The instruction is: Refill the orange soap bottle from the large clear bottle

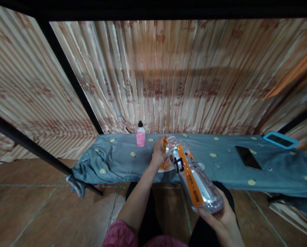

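My right hand (pixel 222 216) is wrapped round the base of a clear plastic bottle (pixel 192 175) with an orange and white label, tilted with its neck pointing away toward the table. My left hand (pixel 159 152) is closed at the bottle's neck, gripping the cap end. Beneath the bottle's neck sits a white and orange object (pixel 166 165) on the cloth, mostly hidden by my hand and the bottle.
A low table covered by a blue-grey cloth (pixel 117 161) with yellow dots holds a small pink bottle with a black cap (pixel 140 135), a dark phone (pixel 248 157) and a blue-framed tablet (pixel 280 139). Striped curtains hang behind. Black poles cross at the left. Brown tiled floor lies below.
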A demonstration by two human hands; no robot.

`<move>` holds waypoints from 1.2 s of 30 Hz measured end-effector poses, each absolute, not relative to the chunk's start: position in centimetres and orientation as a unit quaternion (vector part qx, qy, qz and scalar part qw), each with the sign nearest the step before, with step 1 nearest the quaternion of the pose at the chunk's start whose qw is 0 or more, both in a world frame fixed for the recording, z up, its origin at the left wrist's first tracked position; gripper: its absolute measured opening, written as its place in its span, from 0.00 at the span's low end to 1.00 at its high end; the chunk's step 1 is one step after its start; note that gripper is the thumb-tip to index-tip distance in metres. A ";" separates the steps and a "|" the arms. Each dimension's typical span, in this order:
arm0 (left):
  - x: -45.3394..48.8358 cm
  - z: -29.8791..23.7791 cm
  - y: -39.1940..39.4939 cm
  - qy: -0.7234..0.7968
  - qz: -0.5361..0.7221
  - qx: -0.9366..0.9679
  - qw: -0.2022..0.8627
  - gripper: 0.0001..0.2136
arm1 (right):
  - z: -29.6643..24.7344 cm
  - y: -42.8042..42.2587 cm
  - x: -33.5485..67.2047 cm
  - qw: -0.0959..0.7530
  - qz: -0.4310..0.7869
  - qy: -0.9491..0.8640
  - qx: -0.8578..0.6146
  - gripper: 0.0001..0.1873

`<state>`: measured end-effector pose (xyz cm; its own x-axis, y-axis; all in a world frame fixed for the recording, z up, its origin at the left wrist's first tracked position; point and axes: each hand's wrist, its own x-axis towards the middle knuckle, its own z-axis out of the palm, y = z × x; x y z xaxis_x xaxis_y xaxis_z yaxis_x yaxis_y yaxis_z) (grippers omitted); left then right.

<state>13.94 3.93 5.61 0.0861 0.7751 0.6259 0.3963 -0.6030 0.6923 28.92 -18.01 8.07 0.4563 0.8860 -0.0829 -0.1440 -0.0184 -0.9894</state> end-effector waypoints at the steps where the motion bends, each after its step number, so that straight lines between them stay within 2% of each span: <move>1: 13.9 5.6 3.9 0.408 0.540 0.714 0.179 0.14 | 8.1 -18.0 28.9 0.623 0.410 -0.321 -0.584 0.42; 16: 14.2 5.7 3.8 0.431 0.528 0.708 0.183 0.09 | 7.3 -18.1 29.3 0.610 0.387 -0.333 -0.606 0.43; 36: 14.4 5.6 3.7 0.432 0.539 0.701 0.179 0.09 | 7.9 -18.2 29.3 0.604 0.383 -0.347 -0.607 0.41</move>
<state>14.39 3.67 5.62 0.0475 0.7976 0.6014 0.4129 -0.5638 0.7152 29.27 -18.20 7.85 0.4657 0.8838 -0.0455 -0.0415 -0.0295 -0.9987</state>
